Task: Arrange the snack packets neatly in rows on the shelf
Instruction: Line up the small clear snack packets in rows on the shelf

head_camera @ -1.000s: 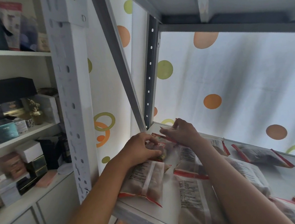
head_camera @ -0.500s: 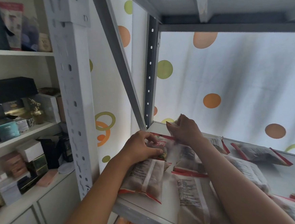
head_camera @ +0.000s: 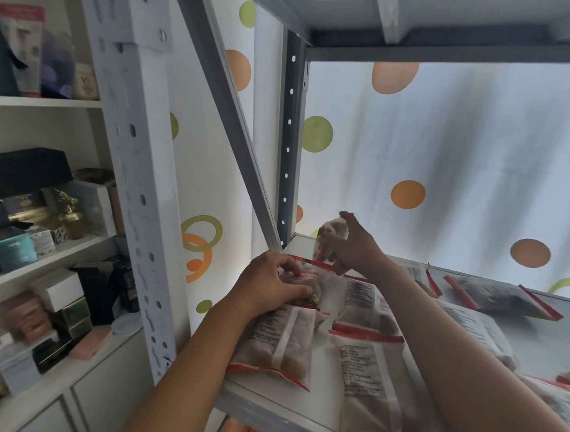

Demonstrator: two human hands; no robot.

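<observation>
Several clear snack packets with red edges lie on the white shelf (head_camera: 256, 392). My left hand (head_camera: 268, 287) presses down on a red-fronted packet (head_camera: 304, 277) near the shelf's left rear corner, fingers curled over its top edge. My right hand (head_camera: 354, 248) has lifted the end of another packet (head_camera: 332, 230) and pinches it upright above the shelf. One packet (head_camera: 280, 345) lies by the front left edge, partly over the rim. Another (head_camera: 368, 379) lies beside it, under my right forearm.
More packets (head_camera: 494, 296) lie scattered to the right on the shelf. A grey metal upright (head_camera: 288, 147) and a diagonal brace (head_camera: 228, 118) frame the left rear corner. The upper shelf hangs low overhead. A dotted curtain hangs behind. A side cabinet with boxes (head_camera: 45, 303) stands at left.
My right hand rose from the packets and lifted one packet's end off the shelf, standing it up. My left hand stayed pressed on the red-fronted packet.
</observation>
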